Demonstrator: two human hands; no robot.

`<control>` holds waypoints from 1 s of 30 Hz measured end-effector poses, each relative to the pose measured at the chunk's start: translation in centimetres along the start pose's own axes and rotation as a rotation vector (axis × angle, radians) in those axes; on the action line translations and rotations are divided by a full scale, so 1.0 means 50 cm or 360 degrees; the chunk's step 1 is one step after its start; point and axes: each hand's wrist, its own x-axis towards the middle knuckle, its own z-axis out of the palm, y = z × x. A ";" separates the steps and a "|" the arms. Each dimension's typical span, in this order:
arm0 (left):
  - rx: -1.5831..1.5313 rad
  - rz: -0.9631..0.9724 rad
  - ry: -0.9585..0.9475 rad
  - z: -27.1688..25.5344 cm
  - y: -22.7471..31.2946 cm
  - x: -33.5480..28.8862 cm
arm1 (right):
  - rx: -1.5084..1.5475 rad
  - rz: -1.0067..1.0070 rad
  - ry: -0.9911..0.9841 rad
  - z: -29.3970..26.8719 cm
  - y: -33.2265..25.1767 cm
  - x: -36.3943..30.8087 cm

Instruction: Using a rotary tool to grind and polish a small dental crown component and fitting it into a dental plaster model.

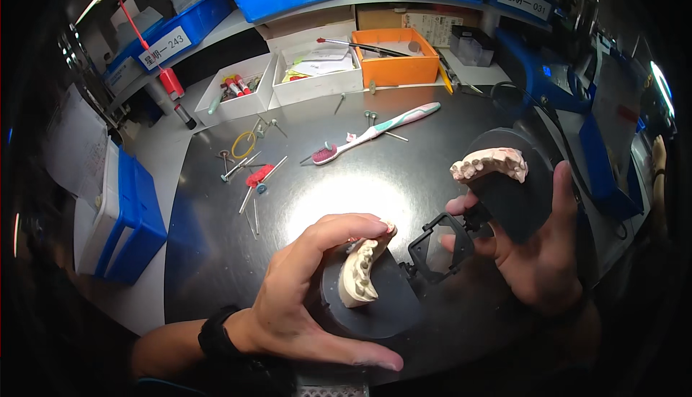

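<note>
A black dental articulator (414, 253) lies spread open between my hands, its hinge frame joining two dark mounting plates. My left hand (288, 303) is curved round the left plate (396, 310), fingers over the cream plaster dental model (355, 276) and thumb stretched along the near side. The fingertips touch the model's far end, which shows a little pink. My right hand (537, 271) holds the right plate (526, 209) from below and behind, thumb up at its right edge, fingertips by the hinge. A second plaster dental model (494, 163) sits on that plate, teeth showing.
Beyond my hands on the dark worktop (216, 267) lie a toothbrush (389, 124), a red lump (260, 175), a yellow rubber band (244, 144) and several small shanked tools. White boxes (317, 87) and an orange box (396, 69) line the back. A blue-and-white container (137, 217) stands left.
</note>
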 end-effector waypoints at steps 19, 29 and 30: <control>-0.0549 -0.0574 -0.0143 0.001 -0.003 -0.010 | -0.0926 -0.0239 -0.0334 0.008 -0.020 0.003; -0.0483 -0.0110 -0.0443 -0.005 -0.040 -0.024 | -0.0974 -0.0452 -0.0510 0.002 -0.004 0.008; -0.0409 -0.0085 -0.0523 -0.009 -0.046 -0.028 | -0.0960 -0.0586 -0.0597 -0.004 0.006 0.017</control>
